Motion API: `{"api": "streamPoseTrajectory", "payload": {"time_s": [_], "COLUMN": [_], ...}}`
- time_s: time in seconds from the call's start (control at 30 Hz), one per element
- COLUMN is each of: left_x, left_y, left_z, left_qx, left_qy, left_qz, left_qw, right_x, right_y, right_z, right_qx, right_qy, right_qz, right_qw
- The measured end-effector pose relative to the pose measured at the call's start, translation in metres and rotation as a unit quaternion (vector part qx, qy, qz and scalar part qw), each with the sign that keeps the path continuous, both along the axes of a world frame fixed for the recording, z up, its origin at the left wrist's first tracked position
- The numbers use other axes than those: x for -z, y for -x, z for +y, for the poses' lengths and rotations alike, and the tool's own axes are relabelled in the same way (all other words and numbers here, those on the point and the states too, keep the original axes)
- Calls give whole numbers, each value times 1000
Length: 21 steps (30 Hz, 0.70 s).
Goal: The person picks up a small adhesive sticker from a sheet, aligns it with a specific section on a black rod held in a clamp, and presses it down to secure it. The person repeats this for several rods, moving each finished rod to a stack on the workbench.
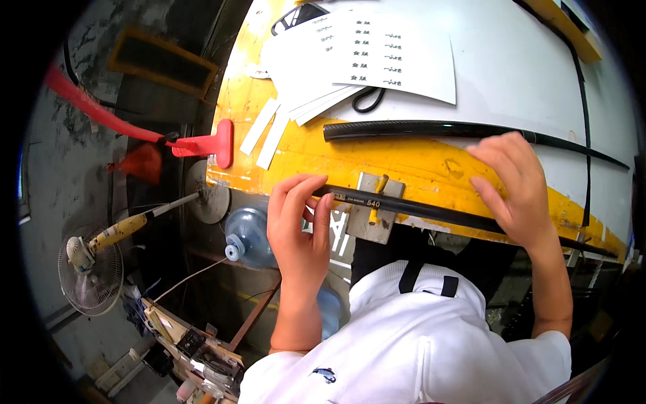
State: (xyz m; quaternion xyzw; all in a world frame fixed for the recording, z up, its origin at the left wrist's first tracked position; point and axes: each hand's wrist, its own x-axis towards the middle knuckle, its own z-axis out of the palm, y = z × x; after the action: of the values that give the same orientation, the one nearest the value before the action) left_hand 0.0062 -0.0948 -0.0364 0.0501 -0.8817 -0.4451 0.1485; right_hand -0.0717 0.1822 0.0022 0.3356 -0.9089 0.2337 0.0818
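My left hand (297,219) is pinching the left end of the slim black rod (437,213), which is crossing over the metal bracket (367,229) at the near edge of the yellow table (410,161); my right hand (517,192) is hovering spread, apparently gripping nothing. With only one end secured, the rod could be rolling off the near edge — or, pivoting far, striking the thicker black tube (417,129).

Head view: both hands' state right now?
Left hand: closed on the end of the printed black rod.
Right hand: open, nothing gripped; contact with the rod can't be told.
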Motion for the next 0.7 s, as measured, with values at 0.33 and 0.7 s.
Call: {"api": "streamPoseTrajectory", "payload": {"time_s": [0.33,0.7], "left_x": [-8,-49], "left_y": [1,69], "left_z": [-7,-25], "left_qx": [32,116], "left_qy": [-79,117], "left_qz": [-36,57], "left_qw": [996,985], "right_x": [26,23], "right_y": [88,119], "right_z": [-41,-46], "right_qx": [3,-70], "right_qy": [-75,-92], "right_qz": [68,24], "right_qw": [995,993]}}
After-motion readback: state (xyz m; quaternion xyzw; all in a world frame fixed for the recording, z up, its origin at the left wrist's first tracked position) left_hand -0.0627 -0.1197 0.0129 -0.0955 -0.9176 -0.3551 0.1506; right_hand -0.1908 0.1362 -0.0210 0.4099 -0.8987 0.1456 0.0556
